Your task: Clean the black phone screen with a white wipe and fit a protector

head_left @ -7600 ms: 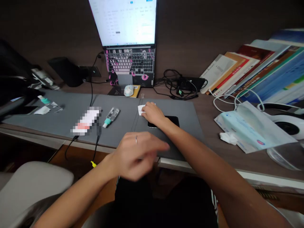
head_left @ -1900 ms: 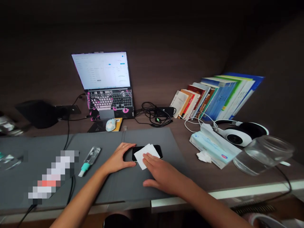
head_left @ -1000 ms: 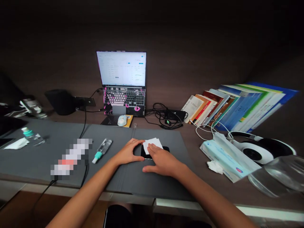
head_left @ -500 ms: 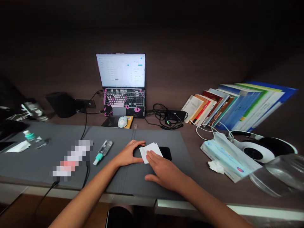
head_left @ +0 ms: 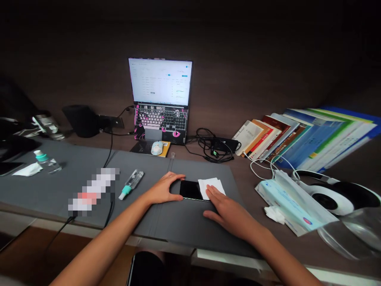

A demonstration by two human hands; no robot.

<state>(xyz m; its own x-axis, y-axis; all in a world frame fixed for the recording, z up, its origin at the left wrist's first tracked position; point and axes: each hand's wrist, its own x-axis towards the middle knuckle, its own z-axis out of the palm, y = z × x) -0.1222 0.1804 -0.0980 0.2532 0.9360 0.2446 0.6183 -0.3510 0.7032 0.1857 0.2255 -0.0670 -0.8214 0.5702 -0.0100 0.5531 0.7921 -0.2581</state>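
A black smartphone (head_left: 191, 190) lies face up on the grey desk mat. My left hand (head_left: 164, 188) steadies its left end, with the thumb at the near corner and the forefinger at the far corner. A folded white tissue (head_left: 218, 185) covers the phone's right end and reaches past it. The fingers of my right hand (head_left: 228, 208) are held together and press the tissue down; its thumb is apart, near the mat. Left of my left hand lies a clear spray bottle (head_left: 132, 183) with a teal collar.
Behind stand a laptop (head_left: 160, 101), a mouse (head_left: 157, 148) and coiled cables (head_left: 214, 147). Leaning books (head_left: 306, 135), headphones (head_left: 333, 196), a tissue pack (head_left: 294, 204) and a crumpled tissue (head_left: 274, 214) are at right. Another spray bottle (head_left: 47, 163) is at left.
My right hand has slid the tissue rightward over the phone, baring the left part of the screen. My left hand stays at the phone's left end. The view has shifted slightly.
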